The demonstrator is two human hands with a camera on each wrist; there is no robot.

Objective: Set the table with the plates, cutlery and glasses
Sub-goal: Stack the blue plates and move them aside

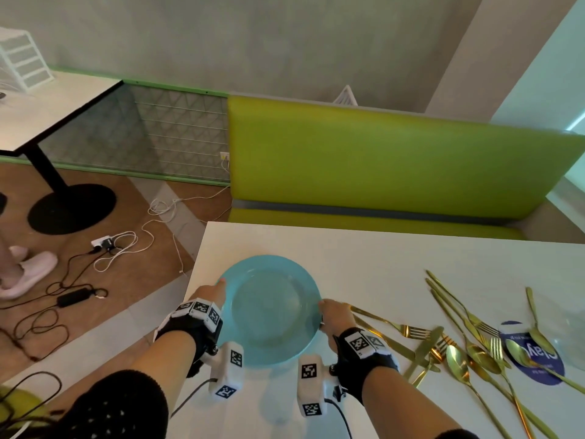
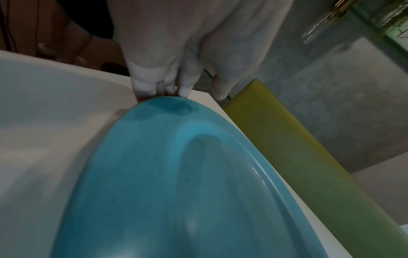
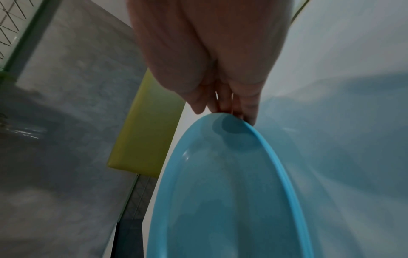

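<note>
A round light-blue plate (image 1: pixel 272 308) is low over the near left part of the white table (image 1: pixel 380 255). My left hand (image 1: pixel 212 296) holds its left rim and my right hand (image 1: pixel 332 312) holds its right rim. In the left wrist view the fingers (image 2: pixel 163 83) curl down past the edge of the plate (image 2: pixel 176 174), with the thumb apart. The right wrist view shows my fingertips (image 3: pixel 223 104) on the rim of the plate (image 3: pixel 232 192). Whether the plate rests on the table I cannot tell. Several gold forks, spoons and knives (image 1: pixel 459 350) lie in a loose pile to the right.
A clear glass piece (image 1: pixel 573 340) and a blue round label (image 1: pixel 535 362) sit at the far right under the cutlery. A green bench (image 1: pixel 380 160) runs behind the table. The table's left edge (image 1: pixel 193 280) is close to the plate. Cables (image 1: pixel 110 248) lie on the floor.
</note>
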